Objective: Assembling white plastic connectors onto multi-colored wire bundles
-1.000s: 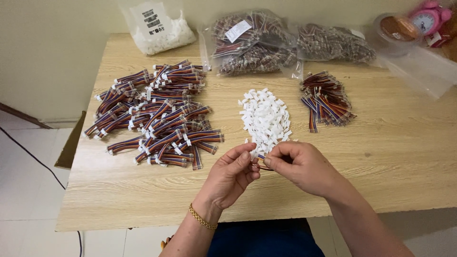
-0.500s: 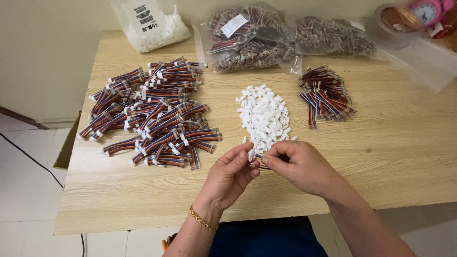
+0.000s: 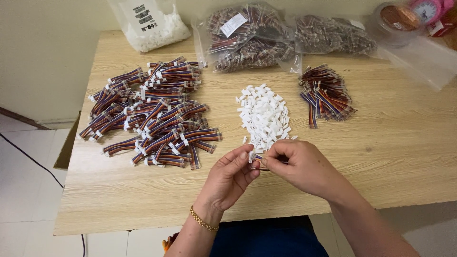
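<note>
Just in front of the heap of small white plastic connector housings (image 3: 264, 114) on the pale wooden desk (image 3: 404, 157), left hand (image 3: 228, 178) and right hand (image 3: 300, 166) pinch one short multicoloured ribbon-wire lead (image 3: 257, 157). Best to square housing and wire end before pressing. Fingers hide the joint.

— What is the person at the pale wooden table (image 3: 390, 157) wearing?

— Both forearms are bare, with no sleeves in view. The left hand (image 3: 228, 178) has a thin gold chain bracelet (image 3: 203, 221) round its wrist, just past the table's near edge. The right hand (image 3: 304, 166) carries no jewellery. Below that edge, dark blue fabric (image 3: 259, 240) covers the lap.
</note>
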